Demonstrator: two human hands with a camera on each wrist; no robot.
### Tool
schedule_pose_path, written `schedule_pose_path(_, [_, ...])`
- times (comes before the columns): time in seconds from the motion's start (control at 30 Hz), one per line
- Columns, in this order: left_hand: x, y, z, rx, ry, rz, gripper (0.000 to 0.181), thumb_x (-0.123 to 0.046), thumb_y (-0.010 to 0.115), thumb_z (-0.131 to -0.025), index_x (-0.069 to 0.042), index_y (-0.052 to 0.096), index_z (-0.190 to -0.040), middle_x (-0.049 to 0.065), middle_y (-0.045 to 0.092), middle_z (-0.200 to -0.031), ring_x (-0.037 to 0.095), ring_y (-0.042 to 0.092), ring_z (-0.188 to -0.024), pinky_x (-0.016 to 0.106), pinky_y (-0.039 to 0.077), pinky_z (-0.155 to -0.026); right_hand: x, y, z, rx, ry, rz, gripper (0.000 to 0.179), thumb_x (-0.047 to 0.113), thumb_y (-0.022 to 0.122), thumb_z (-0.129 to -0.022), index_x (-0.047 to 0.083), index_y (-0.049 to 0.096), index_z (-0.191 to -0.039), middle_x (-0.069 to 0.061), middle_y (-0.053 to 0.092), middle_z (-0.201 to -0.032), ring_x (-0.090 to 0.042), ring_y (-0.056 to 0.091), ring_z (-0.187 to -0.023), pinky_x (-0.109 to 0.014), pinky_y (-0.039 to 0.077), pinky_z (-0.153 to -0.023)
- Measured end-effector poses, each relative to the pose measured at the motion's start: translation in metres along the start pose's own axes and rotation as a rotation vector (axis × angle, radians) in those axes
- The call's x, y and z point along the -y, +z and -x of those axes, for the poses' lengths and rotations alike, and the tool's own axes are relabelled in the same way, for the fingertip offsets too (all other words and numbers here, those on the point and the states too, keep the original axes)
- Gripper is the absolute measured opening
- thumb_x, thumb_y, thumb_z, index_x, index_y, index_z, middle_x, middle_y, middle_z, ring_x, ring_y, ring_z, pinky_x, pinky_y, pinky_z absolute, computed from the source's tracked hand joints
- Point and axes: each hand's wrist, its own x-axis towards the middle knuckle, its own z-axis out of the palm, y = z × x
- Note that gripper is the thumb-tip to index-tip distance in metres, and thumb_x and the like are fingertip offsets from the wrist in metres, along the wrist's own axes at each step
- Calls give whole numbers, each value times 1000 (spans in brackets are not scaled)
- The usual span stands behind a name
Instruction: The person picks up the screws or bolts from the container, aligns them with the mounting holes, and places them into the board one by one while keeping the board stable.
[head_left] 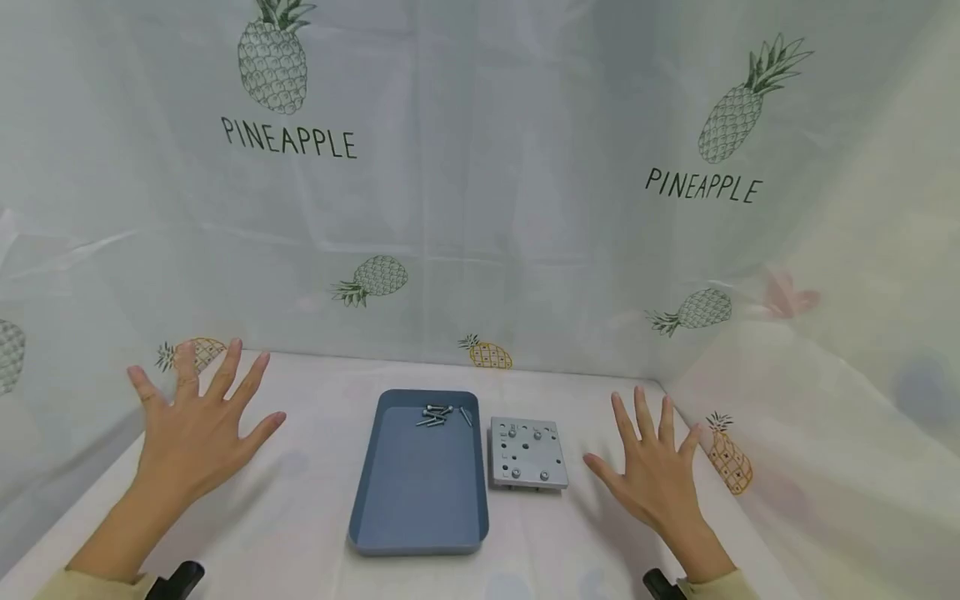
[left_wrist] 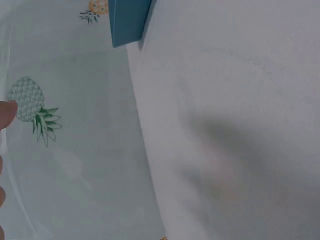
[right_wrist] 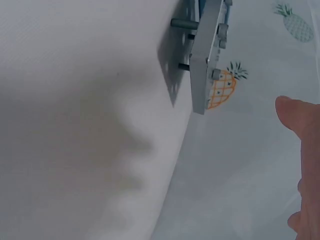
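My left hand (head_left: 197, 437) hovers over the left part of the table with its fingers spread, holding nothing. On the right side, my right hand (head_left: 660, 479) is likewise spread and bare. Between them lies a blue tray (head_left: 420, 492), with several small metal screws (head_left: 435, 415) near its far right corner. Right of the tray, and nearest to my right hand, sits a metal plate (head_left: 527, 452) with holes and several bolts in it. Seen edge-on in the right wrist view, the plate (right_wrist: 202, 60) stands raised above the table on bolt shanks that stick out underneath.
A white cloth (head_left: 300, 517) covers the table. Behind it and along the right side hangs a pale curtain (head_left: 480, 183) printed with pineapples. Black straps or mounts (head_left: 180, 579) show at both wrists.
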Motion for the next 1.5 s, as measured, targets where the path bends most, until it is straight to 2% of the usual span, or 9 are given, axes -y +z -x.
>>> schedule_pose_path(0.2, [-10,2,-10,-12,13,-3,95,-69,62,-94,-28,22,-171,15,20,-176,61,1,-156,82,-22,-108,5,3,-5,-2,4,-8,101,72,64,-91,15,31,-168,-21,21,-174,-60,12,-156,-89,4,-111])
schedule_pose_path(0.33, [-20,2,-17,-4,19,6,96,-66,63,-94,-27,20,-171,16,20,-175,62,3,-156,82,-21,-109,12,4,-6,22,30,-56,101,71,65,-92,15,30,-168,-21,20,-174,-60,12,-156,-89,6,-111])
schedule_pose_path(0.47, [-29,2,-24,-9,34,25,95,-64,64,-94,-25,23,-170,16,20,-176,60,1,-157,83,-18,-110,19,5,-7,70,68,-141,101,69,65,-94,15,24,-170,-23,18,-175,-61,12,-156,-89,10,-109])
schedule_pose_path(0.7, [-48,7,-38,-19,83,50,92,-62,64,-95,-23,27,-169,17,27,-173,59,4,-158,80,-17,-114,30,5,-5,174,161,-350,99,62,61,-100,14,12,-172,-25,11,-175,-62,15,-154,-88,16,-110])
schedule_pose_path(0.9, [-66,7,-49,-18,109,86,89,-59,67,-94,-20,33,-167,19,32,-171,60,12,-156,84,-4,-115,35,10,-3,206,218,-462,96,59,59,-103,13,11,-172,-27,11,-175,-58,23,-154,-82,31,-108])
schedule_pose_path(1.03, [-76,10,-56,16,112,112,88,-58,65,-96,-19,32,-168,19,31,-171,60,13,-156,84,-1,-115,38,11,0,250,269,-540,94,58,56,-105,13,8,-172,-29,13,-173,-58,26,-153,-80,33,-110])
schedule_pose_path(1.17, [-84,12,-62,66,113,152,87,-58,63,-99,-19,29,-169,19,29,-172,59,14,-156,85,4,-115,40,16,3,277,302,-639,90,53,56,-107,9,10,-171,-32,23,-170,-57,39,-147,-74,39,-110])
schedule_pose_path(1.3, [-92,14,-68,113,122,191,87,-57,62,-100,-18,28,-169,19,29,-172,58,17,-156,84,11,-115,43,21,7,313,341,-720,88,51,57,-107,10,13,-171,-30,33,-167,-51,55,-137,-68,48,-105])
schedule_pose_path(1.5, [-105,17,-76,152,132,290,87,-54,64,-102,-15,27,-170,21,33,-170,55,23,-156,81,18,-117,46,26,13,370,392,-797,84,52,55,-108,15,15,-171,-26,40,-165,-45,58,-134,-66,48,-105])
